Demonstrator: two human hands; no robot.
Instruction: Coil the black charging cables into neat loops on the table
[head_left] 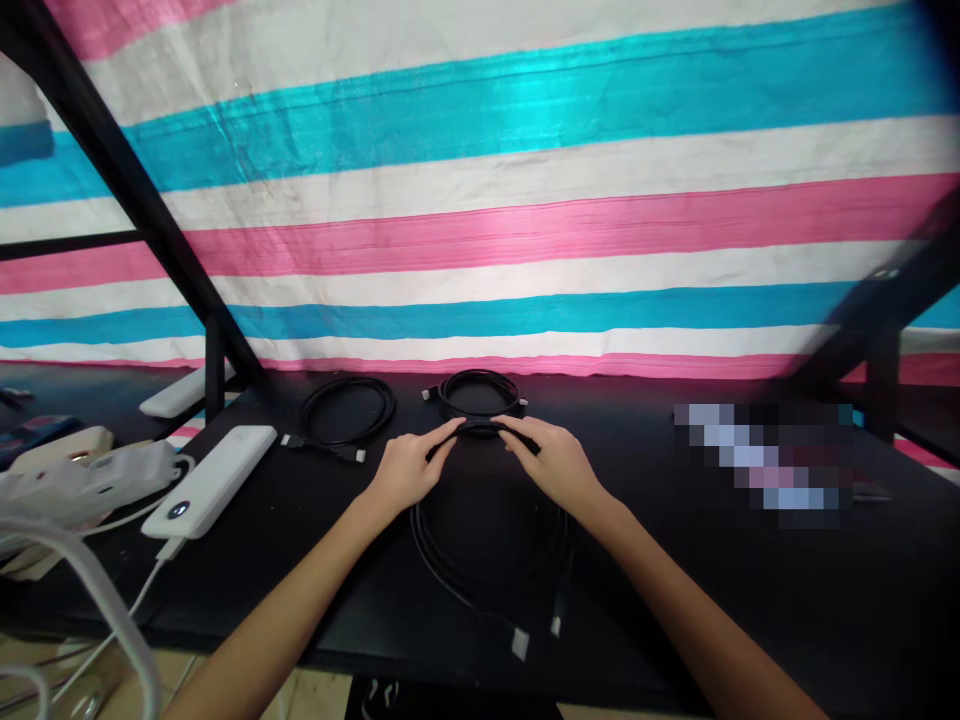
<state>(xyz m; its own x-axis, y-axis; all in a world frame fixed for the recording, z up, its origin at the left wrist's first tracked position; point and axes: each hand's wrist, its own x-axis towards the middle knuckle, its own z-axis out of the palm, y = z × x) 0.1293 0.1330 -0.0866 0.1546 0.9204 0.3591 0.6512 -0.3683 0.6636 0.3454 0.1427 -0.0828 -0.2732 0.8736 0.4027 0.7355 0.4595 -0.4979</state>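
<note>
Pinching cable, both hands outstretched

The sheet looks like thin woven plastic, creased, with a glossy glare on its upper blue stripe; the table is smooth, dark and slightly glossy; the cable has a smooth, plastic-looking jacket and bright, metal-looking plug tips; the power bank and power strip look like smooth white plastic
</note>
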